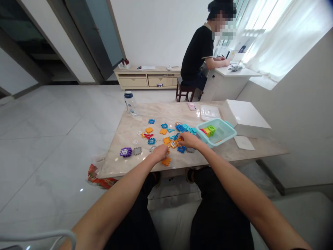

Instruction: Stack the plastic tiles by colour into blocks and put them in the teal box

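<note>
My left hand (pixel 160 153) is closed near the table's front edge, with the edge of an orange interlocking plastic tile showing at its fingertips. Just below it lies another orange tile (pixel 166 161). My right hand (pixel 189 139) reaches into the loose pile, its fingers bent and pinched on an orange tile (pixel 179 142) that they partly cover. Between the hands are an orange tile with a white window (pixel 173 144) and a plain orange tile (pixel 166 140). Dark blue tiles (pixel 181 149) and light blue tiles (pixel 189 128) lie around my right hand.
A teal bin (pixel 229 133) holds green, yellow and red tiles (pixel 208 131). Purple tiles (pixel 126 152) are stacked at left beside a grey tile (pixel 137 151). A bottle (pixel 130 103), a clear lid (pixel 210 113) and a white box (pixel 246 114) stand farther back. Another person (pixel 199 52) sits beyond.
</note>
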Demonstrator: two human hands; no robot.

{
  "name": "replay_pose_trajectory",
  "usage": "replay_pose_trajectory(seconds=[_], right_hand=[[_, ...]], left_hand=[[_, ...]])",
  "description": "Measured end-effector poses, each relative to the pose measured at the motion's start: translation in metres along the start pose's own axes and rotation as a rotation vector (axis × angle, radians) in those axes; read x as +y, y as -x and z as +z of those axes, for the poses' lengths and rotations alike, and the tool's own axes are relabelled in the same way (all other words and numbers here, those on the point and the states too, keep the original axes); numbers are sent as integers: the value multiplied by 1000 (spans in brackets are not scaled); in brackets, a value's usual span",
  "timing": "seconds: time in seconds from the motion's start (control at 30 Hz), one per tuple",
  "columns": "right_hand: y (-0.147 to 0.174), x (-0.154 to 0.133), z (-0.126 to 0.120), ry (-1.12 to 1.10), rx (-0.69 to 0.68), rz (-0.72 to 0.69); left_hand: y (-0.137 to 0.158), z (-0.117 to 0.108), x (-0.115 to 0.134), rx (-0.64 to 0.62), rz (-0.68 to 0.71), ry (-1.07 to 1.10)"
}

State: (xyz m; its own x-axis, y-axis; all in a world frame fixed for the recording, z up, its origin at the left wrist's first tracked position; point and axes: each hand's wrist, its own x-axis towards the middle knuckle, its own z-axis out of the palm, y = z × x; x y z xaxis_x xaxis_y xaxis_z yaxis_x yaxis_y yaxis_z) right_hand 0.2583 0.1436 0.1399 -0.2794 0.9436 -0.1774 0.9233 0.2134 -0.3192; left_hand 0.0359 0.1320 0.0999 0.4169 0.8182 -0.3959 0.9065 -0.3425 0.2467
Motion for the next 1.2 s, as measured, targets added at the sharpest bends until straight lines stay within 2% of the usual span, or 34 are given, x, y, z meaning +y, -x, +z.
replay_pose_trajectory(seconds=[0.17,0.33,0.5,0.63,0.87,1.03,1.2], right_hand=[[-1,9,-4,-59,9,-34],[-2,4,-1,-180,-7,-86],[-4,-2,-7,-376,38,-184],[-4,-3,-8,-532,110,-249],[-3,-5,2,-558,142,-152],[1,-10,4,-504,99,-203],[1,-16,5,-384,160,-246]], left_hand=[[-4,-15,-13,90,13,202],[4,-27,-27,141,-49,465],[15,-38,-22,230,-17,668],[18,-41,-14,233,42,762],[21,-46,-2,191,107,852],[27,-52,3,159,161,868],[24,-50,4,146,182,896]])
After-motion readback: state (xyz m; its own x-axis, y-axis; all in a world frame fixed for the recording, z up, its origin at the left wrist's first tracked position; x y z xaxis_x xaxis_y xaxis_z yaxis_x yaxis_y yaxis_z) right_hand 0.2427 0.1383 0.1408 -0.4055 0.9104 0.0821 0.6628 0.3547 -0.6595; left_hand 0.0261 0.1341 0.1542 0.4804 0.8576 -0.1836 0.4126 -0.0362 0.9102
